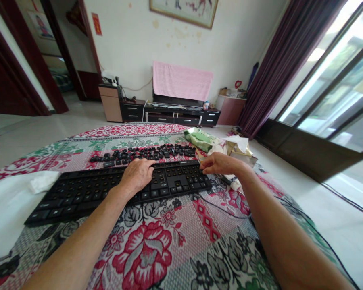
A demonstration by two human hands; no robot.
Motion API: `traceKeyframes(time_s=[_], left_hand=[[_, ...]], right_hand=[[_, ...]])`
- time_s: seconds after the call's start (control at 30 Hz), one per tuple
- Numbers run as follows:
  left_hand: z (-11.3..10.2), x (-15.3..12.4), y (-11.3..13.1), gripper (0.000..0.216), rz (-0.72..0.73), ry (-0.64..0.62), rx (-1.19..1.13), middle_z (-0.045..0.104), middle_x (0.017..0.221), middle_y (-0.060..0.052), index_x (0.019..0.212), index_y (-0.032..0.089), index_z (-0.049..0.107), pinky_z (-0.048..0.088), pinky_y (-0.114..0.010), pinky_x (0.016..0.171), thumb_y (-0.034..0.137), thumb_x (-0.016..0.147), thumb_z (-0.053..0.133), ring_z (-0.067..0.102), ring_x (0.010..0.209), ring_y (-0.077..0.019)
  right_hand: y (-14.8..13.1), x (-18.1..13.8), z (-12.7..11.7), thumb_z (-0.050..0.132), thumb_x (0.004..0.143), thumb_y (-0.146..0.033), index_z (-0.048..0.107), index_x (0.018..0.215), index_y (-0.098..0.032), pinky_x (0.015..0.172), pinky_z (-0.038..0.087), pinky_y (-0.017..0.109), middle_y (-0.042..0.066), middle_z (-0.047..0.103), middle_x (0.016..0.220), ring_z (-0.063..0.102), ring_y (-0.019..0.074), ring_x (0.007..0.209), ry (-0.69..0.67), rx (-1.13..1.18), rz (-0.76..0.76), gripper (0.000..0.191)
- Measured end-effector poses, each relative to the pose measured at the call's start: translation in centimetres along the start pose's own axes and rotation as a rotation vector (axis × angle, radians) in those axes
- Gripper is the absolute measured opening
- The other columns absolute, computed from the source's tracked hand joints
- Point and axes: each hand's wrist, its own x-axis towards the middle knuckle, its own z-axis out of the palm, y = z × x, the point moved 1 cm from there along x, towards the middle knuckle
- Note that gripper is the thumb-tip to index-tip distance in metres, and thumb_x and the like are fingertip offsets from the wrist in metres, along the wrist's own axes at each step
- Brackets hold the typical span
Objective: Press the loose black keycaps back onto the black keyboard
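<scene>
A black keyboard [172, 181] lies across the table with most of its keycaps off. Some keycaps remain along its near edge. My left hand [137, 175] rests palm down on its middle, fingers extended toward the far edge and holding nothing visible. At the keyboard's right end, my right hand [215, 164] has thumb and fingers pinched together. Whatever sits between those fingertips is too small or hidden to name. Loose black keycaps [145, 154] are heaped in a long strip just behind the keyboard.
A floral tablecloth [148, 253] covers the table. White cloth or paper [6, 205] lies at left. Beyond my right hand are a green packet [201, 139] and a tissue box [240, 150]. A thin cable [224, 210] runs rightward. Farther back stands a low cabinet [174, 117].
</scene>
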Motion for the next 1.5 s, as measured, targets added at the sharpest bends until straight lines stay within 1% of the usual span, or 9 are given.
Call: traceKeyframes(time_s=[0.13, 0.3, 0.57, 0.77, 0.93, 1.07, 1.2, 1.3, 1.5], left_hand=[[0.1, 0.0, -0.1, 0.036, 0.003, 0.001, 0.009, 0.063, 0.101, -0.004, 0.107, 0.021, 0.058, 0.039, -0.029, 0.085, 0.027, 0.078, 0.036, 0.055, 0.090, -0.0192], [0.2, 0.0, -0.1, 0.037, 0.006, 0.006, 0.012, 0.062, 0.101, -0.004, 0.107, 0.021, 0.058, 0.039, -0.030, 0.085, 0.027, 0.078, 0.036, 0.055, 0.091, -0.0194], [0.1, 0.0, 0.0, 0.036, -0.014, 0.000, 0.042, 0.062, 0.102, -0.002, 0.107, 0.022, 0.058, 0.039, -0.028, 0.085, 0.027, 0.078, 0.037, 0.055, 0.091, -0.0187], [0.1, 0.0, 0.0, 0.036, -0.013, -0.008, 0.040, 0.063, 0.101, -0.002, 0.108, 0.022, 0.058, 0.039, -0.027, 0.084, 0.027, 0.078, 0.037, 0.055, 0.090, -0.0179], [0.0, 0.0, 0.1, 0.037, -0.012, -0.006, 0.031, 0.062, 0.101, -0.003, 0.108, 0.022, 0.058, 0.040, -0.028, 0.083, 0.027, 0.078, 0.037, 0.055, 0.090, -0.0187], [0.0, 0.1, 0.0, 0.037, 0.000, -0.014, 0.022, 0.062, 0.102, -0.004, 0.108, 0.022, 0.058, 0.039, -0.029, 0.084, 0.027, 0.078, 0.036, 0.055, 0.091, -0.0196], [0.1, 0.1, -0.3, 0.037, -0.009, -0.026, 0.014, 0.062, 0.103, -0.003, 0.108, 0.023, 0.057, 0.039, -0.029, 0.085, 0.029, 0.078, 0.036, 0.055, 0.092, -0.0191], [0.2, 0.1, -0.3, 0.038, -0.009, -0.025, 0.007, 0.062, 0.102, -0.002, 0.109, 0.023, 0.057, 0.039, -0.029, 0.084, 0.029, 0.078, 0.037, 0.055, 0.091, -0.0194], [0.1, 0.0, -0.4, 0.037, -0.037, -0.025, -0.007, 0.062, 0.103, -0.002, 0.108, 0.024, 0.057, 0.040, -0.028, 0.084, 0.030, 0.078, 0.037, 0.054, 0.093, -0.0190]], right_hand=[[0.2, 0.2, 0.2, 0.057, 0.064, -0.029, 0.066, 0.072, -0.018, 0.057, 0.038, 0.025, -0.001, 0.059, 0.063, 0.050, 0.0127, 0.060, 0.012, -0.007, -0.009, 0.016], [0.3, 0.3, 0.3, 0.058, 0.064, -0.028, 0.068, 0.075, -0.017, 0.060, 0.041, 0.026, 0.001, 0.064, 0.068, 0.054, 0.0145, 0.065, 0.030, 0.010, 0.024, 0.019], [0.6, 0.3, 0.5, 0.057, 0.064, -0.026, 0.067, 0.077, -0.015, 0.057, 0.043, 0.024, 0.003, 0.065, 0.067, 0.056, 0.0137, 0.062, 0.028, 0.020, 0.024, 0.020], [-0.2, 0.6, 0.6, 0.057, 0.064, -0.024, 0.067, 0.077, -0.016, 0.057, 0.044, 0.022, 0.002, 0.067, 0.070, 0.058, 0.0127, 0.062, 0.038, -0.095, 0.050, 0.018], [-0.7, 1.1, 0.9, 0.059, 0.061, -0.019, 0.068, 0.070, -0.019, 0.056, 0.043, 0.022, 0.002, 0.067, 0.067, 0.058, 0.0130, 0.062, 0.094, -0.263, 0.064, 0.013], [0.0, 0.7, 0.8, 0.057, 0.065, -0.022, 0.068, 0.076, -0.017, 0.058, 0.043, 0.021, 0.003, 0.067, 0.071, 0.058, 0.0120, 0.063, 0.071, -0.140, 0.015, 0.017], [0.9, 0.4, 0.7, 0.051, 0.071, -0.026, 0.067, 0.074, -0.015, 0.058, 0.043, 0.021, 0.002, 0.064, 0.062, 0.057, 0.0109, 0.059, 0.002, -0.002, -0.034, 0.019], [0.9, 0.5, 0.7, 0.051, 0.070, -0.026, 0.065, 0.069, -0.015, 0.054, 0.042, 0.020, 0.001, 0.062, 0.059, 0.055, 0.0098, 0.055, 0.013, 0.024, -0.039, 0.018], [0.3, 0.5, 0.8, 0.052, 0.069, -0.026, 0.064, 0.068, -0.015, 0.050, 0.039, 0.019, -0.001, 0.059, 0.054, 0.052, 0.0086, 0.052, 0.028, 0.028, 0.016, 0.016]])
